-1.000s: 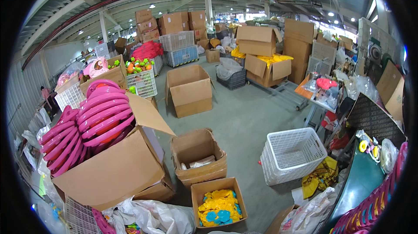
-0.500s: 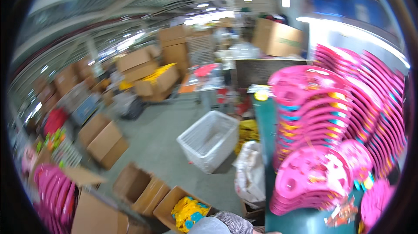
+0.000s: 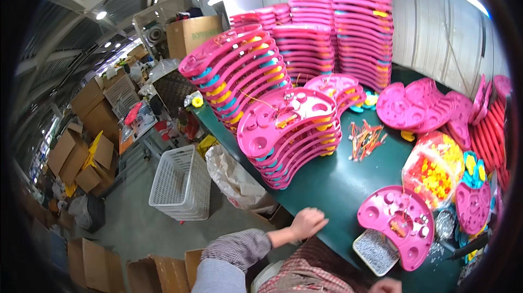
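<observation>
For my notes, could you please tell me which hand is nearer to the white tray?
Right. The right hand is just below the tray in the picture; the left hand is farther, to its left.

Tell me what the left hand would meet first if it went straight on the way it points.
From the left hand, probably the pink curved panel, across a bare stretch of green tabletop; the hand's height above it is unclear.

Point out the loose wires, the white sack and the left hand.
Loose wires (image 3: 365, 140): head view, pile's middle.
White sack (image 3: 231, 177): head view, its side.
Left hand (image 3: 308, 223): head view, its middle.
</observation>
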`<state>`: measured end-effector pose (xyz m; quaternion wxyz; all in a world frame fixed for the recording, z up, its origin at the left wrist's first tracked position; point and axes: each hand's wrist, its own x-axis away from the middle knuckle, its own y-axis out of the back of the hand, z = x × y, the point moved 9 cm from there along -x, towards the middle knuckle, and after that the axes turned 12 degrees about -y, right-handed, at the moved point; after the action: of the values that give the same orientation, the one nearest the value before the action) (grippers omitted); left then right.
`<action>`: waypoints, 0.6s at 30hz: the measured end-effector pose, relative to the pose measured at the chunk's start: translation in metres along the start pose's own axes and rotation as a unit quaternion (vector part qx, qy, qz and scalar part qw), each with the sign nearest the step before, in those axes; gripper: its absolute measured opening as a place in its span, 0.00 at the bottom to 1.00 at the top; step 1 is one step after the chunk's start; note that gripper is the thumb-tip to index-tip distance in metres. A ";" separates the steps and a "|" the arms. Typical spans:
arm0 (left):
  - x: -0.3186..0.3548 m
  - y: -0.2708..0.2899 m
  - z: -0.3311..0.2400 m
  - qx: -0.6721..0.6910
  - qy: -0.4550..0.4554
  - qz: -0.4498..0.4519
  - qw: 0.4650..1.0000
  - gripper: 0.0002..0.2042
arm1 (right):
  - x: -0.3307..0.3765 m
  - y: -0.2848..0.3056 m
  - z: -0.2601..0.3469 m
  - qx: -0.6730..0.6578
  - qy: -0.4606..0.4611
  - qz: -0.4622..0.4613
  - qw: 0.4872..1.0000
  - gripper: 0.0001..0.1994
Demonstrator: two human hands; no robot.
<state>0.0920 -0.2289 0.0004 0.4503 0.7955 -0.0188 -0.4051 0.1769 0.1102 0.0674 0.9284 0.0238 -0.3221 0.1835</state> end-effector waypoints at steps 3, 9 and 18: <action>0.056 0.010 -0.059 0.055 0.025 0.059 0.996 0.12 | 0.045 0.046 -0.126 0.041 -0.049 0.089 0.994 0.04; 0.296 -0.047 -0.010 -0.055 0.562 0.212 0.798 0.26 | 0.041 0.110 -0.257 -0.020 -0.207 -0.065 0.976 0.04; 0.338 -0.094 0.069 -0.013 0.731 0.359 0.580 0.26 | -0.014 0.163 -0.235 -0.072 -0.253 -0.198 0.944 0.07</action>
<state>0.2421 -0.3549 -0.2987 0.4303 0.7451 0.0382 0.5081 0.2467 0.2958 -0.1394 0.8330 0.0656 -0.5479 -0.0403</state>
